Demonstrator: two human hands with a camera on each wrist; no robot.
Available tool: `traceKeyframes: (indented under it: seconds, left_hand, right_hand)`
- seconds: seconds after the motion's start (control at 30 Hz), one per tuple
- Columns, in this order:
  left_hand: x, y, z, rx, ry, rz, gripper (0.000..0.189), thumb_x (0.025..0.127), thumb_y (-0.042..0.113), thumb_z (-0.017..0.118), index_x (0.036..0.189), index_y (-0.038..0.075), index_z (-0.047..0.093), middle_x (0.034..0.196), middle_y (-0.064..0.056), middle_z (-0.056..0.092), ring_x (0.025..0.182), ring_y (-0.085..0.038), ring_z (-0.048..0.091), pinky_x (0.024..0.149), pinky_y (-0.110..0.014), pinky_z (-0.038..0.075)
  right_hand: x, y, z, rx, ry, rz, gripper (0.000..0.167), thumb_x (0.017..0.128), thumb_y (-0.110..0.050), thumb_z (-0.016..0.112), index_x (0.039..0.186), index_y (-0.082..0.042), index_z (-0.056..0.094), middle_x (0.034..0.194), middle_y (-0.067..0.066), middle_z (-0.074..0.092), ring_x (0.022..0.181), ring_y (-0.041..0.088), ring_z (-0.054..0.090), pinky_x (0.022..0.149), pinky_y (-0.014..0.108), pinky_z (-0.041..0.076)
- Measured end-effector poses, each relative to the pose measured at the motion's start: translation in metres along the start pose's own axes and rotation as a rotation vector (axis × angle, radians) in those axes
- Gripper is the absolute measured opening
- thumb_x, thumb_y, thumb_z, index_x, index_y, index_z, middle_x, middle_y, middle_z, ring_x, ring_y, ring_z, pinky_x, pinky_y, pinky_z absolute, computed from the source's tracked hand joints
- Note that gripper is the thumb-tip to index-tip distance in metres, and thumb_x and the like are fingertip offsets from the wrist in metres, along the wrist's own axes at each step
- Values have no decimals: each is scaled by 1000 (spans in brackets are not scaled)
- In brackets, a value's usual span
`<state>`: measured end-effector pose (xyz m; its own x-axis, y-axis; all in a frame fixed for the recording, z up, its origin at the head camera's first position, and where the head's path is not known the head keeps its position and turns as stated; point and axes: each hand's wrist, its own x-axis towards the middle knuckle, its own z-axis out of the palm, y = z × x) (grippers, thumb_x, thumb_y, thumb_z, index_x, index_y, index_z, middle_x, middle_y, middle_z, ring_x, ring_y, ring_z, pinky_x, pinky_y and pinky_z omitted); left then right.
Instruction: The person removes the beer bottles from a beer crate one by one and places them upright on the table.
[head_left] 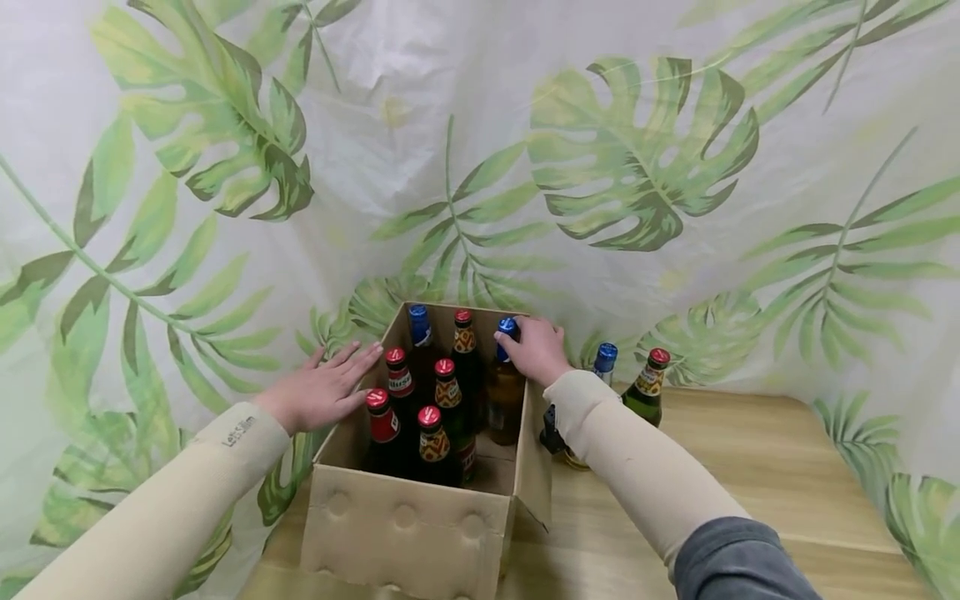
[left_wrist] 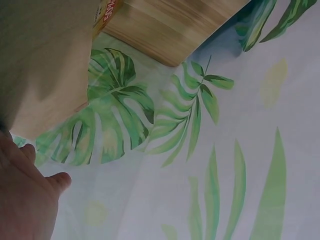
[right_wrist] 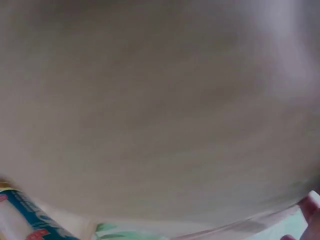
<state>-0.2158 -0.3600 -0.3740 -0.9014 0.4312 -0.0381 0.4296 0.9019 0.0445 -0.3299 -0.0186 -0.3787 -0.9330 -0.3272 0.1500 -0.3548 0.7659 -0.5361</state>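
Note:
An open cardboard box point(head_left: 408, 529) holds several capped bottles standing upright, among them a red-capped bottle point(head_left: 383, 421) at its left side. At the far right corner my right hand point(head_left: 536, 346) pinches the neck of a blue-capped brown bottle point(head_left: 506, 400), which stands inside the box. My left hand point(head_left: 322, 396) lies with straight fingers at the box's left rim; its thumb reaches toward the near red cap. In the left wrist view, the thumb side of my left hand point(left_wrist: 30, 200) shows beside the box wall point(left_wrist: 45, 65). A blurred pale surface hides most of the right wrist view.
Right of the box, partly behind my right sleeve, stand a blue-capped bottle point(head_left: 604, 360) and a red-capped green bottle point(head_left: 647, 390). A box flap point(head_left: 534, 467) hangs out on the right. The wooden table point(head_left: 765, 467) meets a leaf-patterned curtain point(head_left: 465, 167) behind.

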Motion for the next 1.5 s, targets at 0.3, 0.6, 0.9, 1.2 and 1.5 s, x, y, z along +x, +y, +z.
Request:
traceKeyframes:
  seconds: [0.3, 0.6, 0.9, 1.2, 1.5]
  left_hand:
    - [-3, 4, 3, -36, 5, 5, 69, 112, 46, 34, 164, 2, 21, 170, -17, 19, 155, -42, 13, 118, -70, 12]
    - [-2, 3, 0, -77, 35, 23, 69, 111, 42, 40, 162, -2, 24, 167, -22, 24, 153, -47, 16, 116, -73, 13]
    - [-1, 3, 0, -60, 16, -2, 67, 112, 39, 39, 163, -2, 23, 168, -21, 22, 153, -46, 16, 118, -70, 13]
    - [0, -1, 8, -78, 31, -2, 66, 112, 38, 38, 163, -2, 23, 168, -21, 21, 153, -46, 15, 117, -72, 11]
    - [0, 2, 4, -97, 42, -4, 65, 112, 37, 38, 162, -2, 24, 167, -22, 23, 153, -47, 16, 117, -71, 10]
  right_hand:
    - [-12, -24, -32, 147, 75, -91, 29, 108, -30, 56, 99, -3, 59, 77, 9, 57, 63, 22, 54, 60, 35, 46]
    - [-24, -45, -69, 243, 125, -125, 32, 108, -28, 57, 114, 3, 64, 94, 17, 70, 75, 27, 65, 69, 39, 55]
    - [-38, -76, -138, 285, 180, -130, 34, 108, -30, 57, 112, 3, 64, 89, 14, 66, 69, 21, 56, 61, 30, 48]
    - [-75, -89, -223, 574, 211, -96, 47, 108, -23, 57, 142, 9, 53, 134, 25, 62, 115, 30, 65, 88, 30, 58]
    - [-115, -55, -238, 376, 67, -76, 52, 109, -28, 54, 141, 13, 51, 130, 27, 61, 105, 20, 67, 83, 24, 59]
